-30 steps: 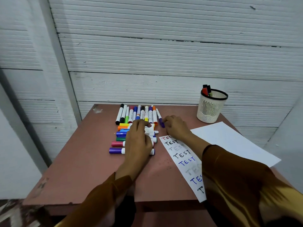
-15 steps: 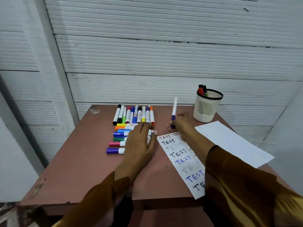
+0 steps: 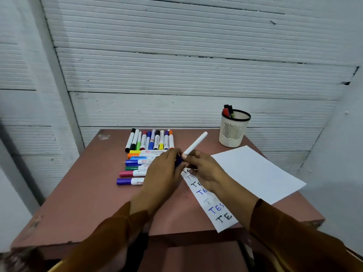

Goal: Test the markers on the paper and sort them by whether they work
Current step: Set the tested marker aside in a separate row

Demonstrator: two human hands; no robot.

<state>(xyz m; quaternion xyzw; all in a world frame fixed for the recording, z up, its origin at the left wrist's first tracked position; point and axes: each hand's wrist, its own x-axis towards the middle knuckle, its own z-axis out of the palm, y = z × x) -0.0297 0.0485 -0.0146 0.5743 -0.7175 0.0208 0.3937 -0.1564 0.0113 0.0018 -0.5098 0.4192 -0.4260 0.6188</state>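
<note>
Left of centre on the reddish-brown table, a stack of markers lies crosswise with coloured caps pointing left, from yellow at the top to purple at the bottom. Just above it, a row of markers lies lengthwise, side by side, near the table's far edge. At centre frame, the left hand reaches in from the lower left, its fingers curled round the dark purple cap of a white-barrelled marker. The right hand, immediately to its right, pinches the same barrel just above the cap; the barrel slants toward the upper right, clear of the table. Below both hands lies a narrow paper strip bearing repeated "TEST" in black, blue and faint grey. Right of it, a blank white sheet lies at an angle. At upper right, a white mesh cup with a black rim holds several markers upright.
</note>
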